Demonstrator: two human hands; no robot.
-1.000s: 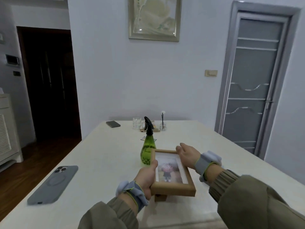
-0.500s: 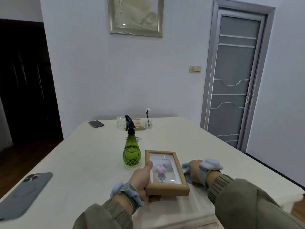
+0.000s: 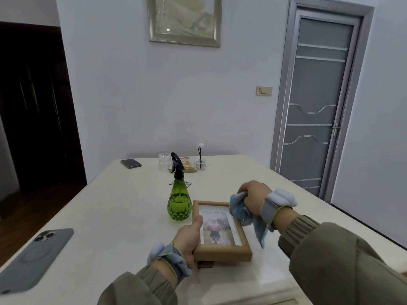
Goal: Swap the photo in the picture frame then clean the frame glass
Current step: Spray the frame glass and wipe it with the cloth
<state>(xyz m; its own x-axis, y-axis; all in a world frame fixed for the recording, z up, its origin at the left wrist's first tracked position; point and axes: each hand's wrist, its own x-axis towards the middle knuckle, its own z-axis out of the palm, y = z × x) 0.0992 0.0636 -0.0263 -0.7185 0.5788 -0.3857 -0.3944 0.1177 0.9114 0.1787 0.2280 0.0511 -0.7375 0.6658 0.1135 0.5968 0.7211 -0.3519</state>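
The wooden picture frame (image 3: pixel 222 249) lies face up near the front edge of the cream desk (image 3: pixel 110 216), with a photo (image 3: pixel 214 228) of a small dark figure showing behind its glass. The left hand (image 3: pixel 187 238) is closed around the frame's left rail, thumb lying on top of the wood by the glass. The right hand (image 3: pixel 253 198) hovers over the frame's far right corner, clenched around a bunched pale blue cloth (image 3: pixel 244 213); a loose tail of the cloth hangs down just right of the frame. Whether the cloth touches the glass cannot be told. A green spray bottle (image 3: pixel 178 202) with a black trigger head stands upright just left of the frame's far corner. Well left of the frame, a grey phone (image 3: pixel 35 258) lies face down near the desk edge.
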